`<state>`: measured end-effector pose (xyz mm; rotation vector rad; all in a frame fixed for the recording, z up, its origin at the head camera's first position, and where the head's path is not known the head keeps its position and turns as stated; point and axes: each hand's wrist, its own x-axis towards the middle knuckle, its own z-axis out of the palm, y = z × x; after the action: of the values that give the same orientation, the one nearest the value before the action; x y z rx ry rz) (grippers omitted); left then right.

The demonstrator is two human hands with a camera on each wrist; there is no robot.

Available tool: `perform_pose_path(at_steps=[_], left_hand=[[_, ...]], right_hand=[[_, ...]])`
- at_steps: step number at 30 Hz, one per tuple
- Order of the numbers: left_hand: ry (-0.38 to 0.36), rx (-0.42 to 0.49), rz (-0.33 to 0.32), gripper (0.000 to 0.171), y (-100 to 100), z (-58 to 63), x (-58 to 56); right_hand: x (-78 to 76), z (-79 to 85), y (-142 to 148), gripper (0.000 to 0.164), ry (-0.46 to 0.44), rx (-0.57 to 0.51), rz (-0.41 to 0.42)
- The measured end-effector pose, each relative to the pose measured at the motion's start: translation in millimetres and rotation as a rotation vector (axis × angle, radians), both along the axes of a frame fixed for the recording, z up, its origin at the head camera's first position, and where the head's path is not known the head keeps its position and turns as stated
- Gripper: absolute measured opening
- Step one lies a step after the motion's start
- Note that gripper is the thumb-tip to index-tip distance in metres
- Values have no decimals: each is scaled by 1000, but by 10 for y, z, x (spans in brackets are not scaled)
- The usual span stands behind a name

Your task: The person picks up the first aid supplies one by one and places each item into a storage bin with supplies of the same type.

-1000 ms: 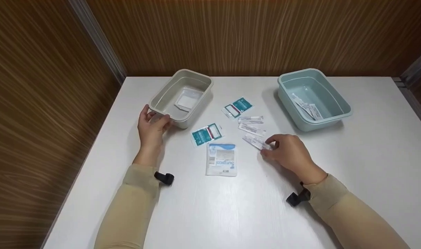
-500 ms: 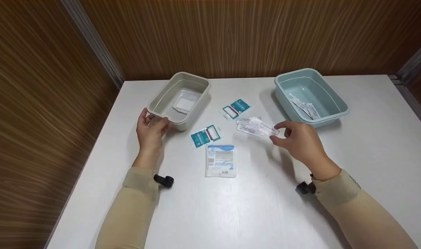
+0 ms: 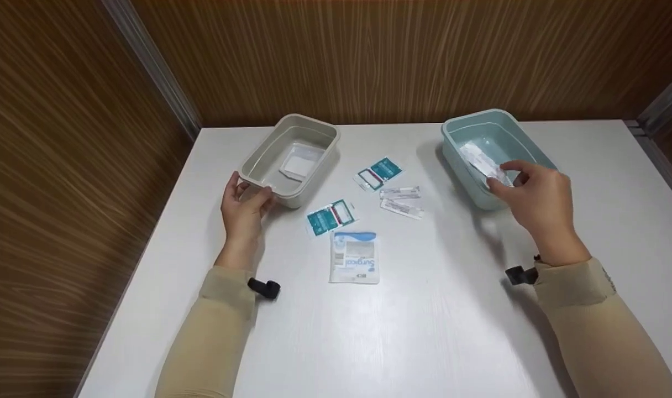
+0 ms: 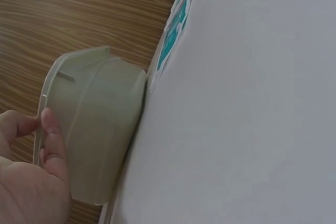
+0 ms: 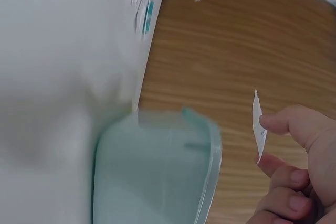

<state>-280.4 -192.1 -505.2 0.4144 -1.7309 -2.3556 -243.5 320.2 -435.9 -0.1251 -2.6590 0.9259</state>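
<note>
My left hand [image 3: 243, 215] grips the near rim of a beige plastic bin [image 3: 311, 188]; in the left wrist view, thumb and fingers lie on either side of that rim. A flat white square pack [image 3: 300, 161] lies in this bin. Over the blue-green bin [image 3: 468, 178], my right hand [image 3: 540, 199] pinches a narrow white printed packet [image 3: 482, 159] between thumb and fingertip. The right wrist view shows that packet [image 5: 259, 125] edge-on, above the bin's rim. The held packet and hand mostly hide the similar packets inside the blue-green bin.
Two narrow white packets [image 3: 401, 200] lie mid-table between the bins. Near them are a teal-and-white sachet [image 3: 384, 169] and another teal sachet [image 3: 322, 221]. A white-and-blue pack marked "Surgical" [image 3: 354, 262] lies closer. Wood-grain panels [image 3: 347, 61] stand behind and at the sides.
My right hand has picked up the nearest narrow packet from the table and carried it right and away to over the blue-green bin. My left hand stays on the beige bin's rim.
</note>
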Motion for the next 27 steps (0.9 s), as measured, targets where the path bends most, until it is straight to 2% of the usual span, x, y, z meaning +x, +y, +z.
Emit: perform_pose_path(at_steps=[7,10,18,23,27], left_hand=[[-29,37,14,100,-1,-58,48],[-18,57,20,100,0,-55,46],[-9,55,4,99,1,-1,17],[8,43,-8,99,0,-8,0],[15,39,-10,99,-1,-11,2]], right_hand=[[-175,98,209,52,-155,-51,-96],[-232,177,276,56,-183,-62,-123],[-368,352,416,58,-172,-55,-171],[-438,323,476,60,-135,-24,-180],[-432,291,492,65,-127,-16,-177]])
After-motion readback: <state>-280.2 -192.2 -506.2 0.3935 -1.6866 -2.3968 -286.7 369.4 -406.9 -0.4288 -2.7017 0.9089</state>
